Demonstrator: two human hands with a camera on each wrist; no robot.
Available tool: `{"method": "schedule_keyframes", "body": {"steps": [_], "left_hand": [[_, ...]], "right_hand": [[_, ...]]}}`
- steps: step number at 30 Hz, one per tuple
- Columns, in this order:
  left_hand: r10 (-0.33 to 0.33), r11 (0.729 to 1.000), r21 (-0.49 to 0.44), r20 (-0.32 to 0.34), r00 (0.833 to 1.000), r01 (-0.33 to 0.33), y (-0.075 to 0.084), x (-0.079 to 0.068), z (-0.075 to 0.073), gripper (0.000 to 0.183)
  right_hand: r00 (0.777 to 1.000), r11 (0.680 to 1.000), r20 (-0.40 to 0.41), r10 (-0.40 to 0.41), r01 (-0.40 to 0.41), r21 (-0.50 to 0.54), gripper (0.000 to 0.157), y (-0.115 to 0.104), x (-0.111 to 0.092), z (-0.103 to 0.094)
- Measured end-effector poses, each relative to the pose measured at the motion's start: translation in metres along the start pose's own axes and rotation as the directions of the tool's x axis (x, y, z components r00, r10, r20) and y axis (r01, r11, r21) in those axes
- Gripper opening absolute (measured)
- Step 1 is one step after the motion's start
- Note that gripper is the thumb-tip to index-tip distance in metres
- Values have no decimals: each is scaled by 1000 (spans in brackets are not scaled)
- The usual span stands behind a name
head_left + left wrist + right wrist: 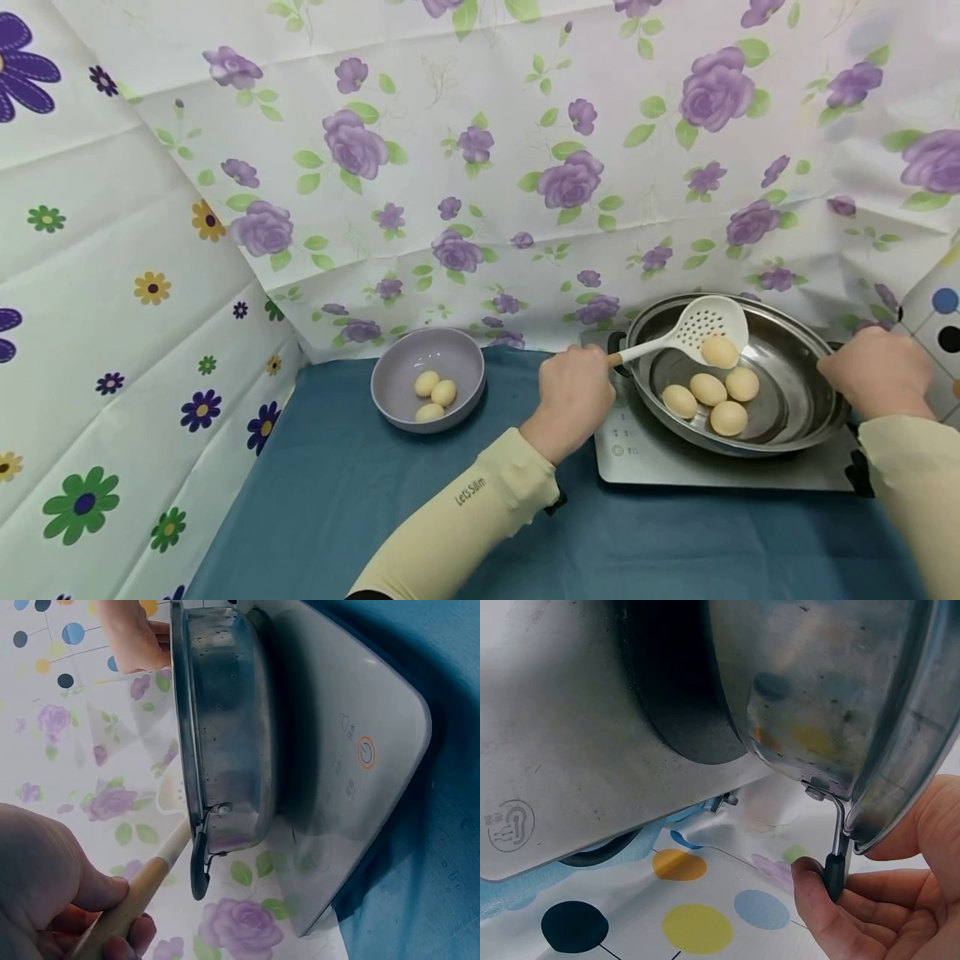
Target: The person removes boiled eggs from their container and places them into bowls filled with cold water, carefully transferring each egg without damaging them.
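Note:
My left hand (576,398) grips the wooden handle (127,904) of a white slotted spoon (693,323). One egg (720,352) lies on the spoon's perforated head, over the steel pan (813,408). Several light brown eggs (707,389) are gathered toward the left side inside the pan. At the pan's right side, my right hand (877,373) holds its black loop handle (834,876), thumb near the rim and fingers curled about the handle. The other black handle (199,866) is free, close to the spoon.
A flat induction cooker (652,467) lies under the pan on the blue tablecloth (337,517). Left of it stands a grey-purple bowl (390,387) with three eggs (427,383) inside. Flowered sheets (465,167) hang behind and on the left.

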State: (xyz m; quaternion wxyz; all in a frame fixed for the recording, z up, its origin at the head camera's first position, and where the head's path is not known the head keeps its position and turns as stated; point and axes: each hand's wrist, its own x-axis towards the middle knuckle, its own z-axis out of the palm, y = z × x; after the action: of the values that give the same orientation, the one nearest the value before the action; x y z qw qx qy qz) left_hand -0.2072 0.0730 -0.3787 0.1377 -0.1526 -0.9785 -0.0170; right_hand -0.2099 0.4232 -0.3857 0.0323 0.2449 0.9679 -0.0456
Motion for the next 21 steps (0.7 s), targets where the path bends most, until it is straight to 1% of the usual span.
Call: {"method": "schedule_keyframes", "body": {"steps": [10,14,21], "left_hand": [[28,995,102,-103,994,-18,-2,0,5,17],[36,994,104,-141,989,-22,-3,0,7,17],[52,992,119,-183,982,-31,-6,-1,6,16]], "right_hand": [[999,1000,30,10,-10,-6,53,-2,-2,-3],[999,1000,34,16,-15,-9,55,-2,-1,-2],[999,1000,26,23,-23,-11,57,-2,1,0]]}}
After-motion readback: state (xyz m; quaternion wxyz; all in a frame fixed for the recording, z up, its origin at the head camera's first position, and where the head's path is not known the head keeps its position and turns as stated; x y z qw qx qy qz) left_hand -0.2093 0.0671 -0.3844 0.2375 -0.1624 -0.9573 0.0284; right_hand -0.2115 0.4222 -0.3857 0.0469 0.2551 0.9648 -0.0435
